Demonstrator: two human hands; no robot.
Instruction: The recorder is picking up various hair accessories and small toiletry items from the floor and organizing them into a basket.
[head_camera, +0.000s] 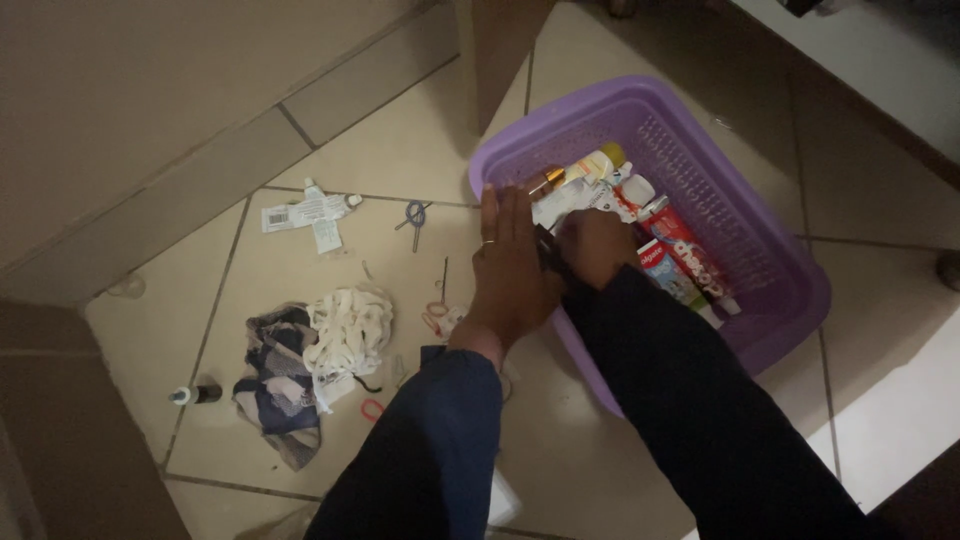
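Tiled floor (300, 150): beige, dim light, carries everything listed.

Purple basket (760, 250): perforated plastic, rectangular, right of centre; holds tubes and small bottles lying side by side.

Left hand (510, 270): flat, fingers (500, 215) pressed together and straight, a ring on one, resting at the basket's near-left rim.

Right hand (597, 245): inside the basket on the tubes; fingers curled, possibly pinching a dark object between the two hands, too dark to tell.

Red toothpaste tube (690, 255): in the basket, just right of the right hand.

Cloth heap (310, 360): white and dark patterned, on the floor to the left.

Flattened white tube (305, 212): far left.

Small dark bottle (195, 394): near left, lying down.
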